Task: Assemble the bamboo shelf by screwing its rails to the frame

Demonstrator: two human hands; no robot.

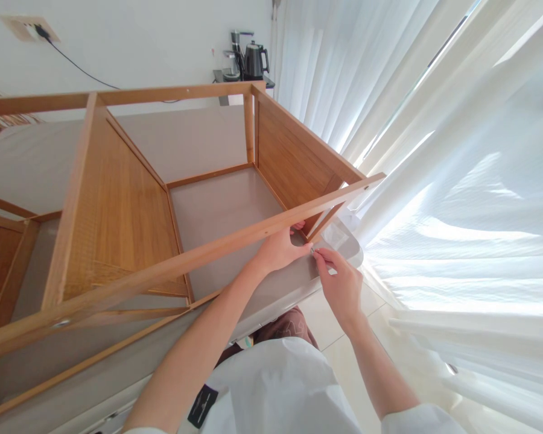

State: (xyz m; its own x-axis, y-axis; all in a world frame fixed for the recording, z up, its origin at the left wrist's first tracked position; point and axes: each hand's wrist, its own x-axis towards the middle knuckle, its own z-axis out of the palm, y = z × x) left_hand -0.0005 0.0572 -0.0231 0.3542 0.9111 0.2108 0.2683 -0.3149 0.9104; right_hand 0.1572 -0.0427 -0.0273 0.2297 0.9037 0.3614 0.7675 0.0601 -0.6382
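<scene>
Wooden frame (208,258) sits on the desk (221,205); right hand (344,286) pinches a small metal piece (314,250) at its near right lower corner. Left hand (278,250) is at that corner, fingers partly hidden, can't tell if gripping; should brace the joint while the piece stays straight, unforced.

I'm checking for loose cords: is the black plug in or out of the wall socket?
In: the black plug sits against the wall socket, its cord trailing from it.
</scene>
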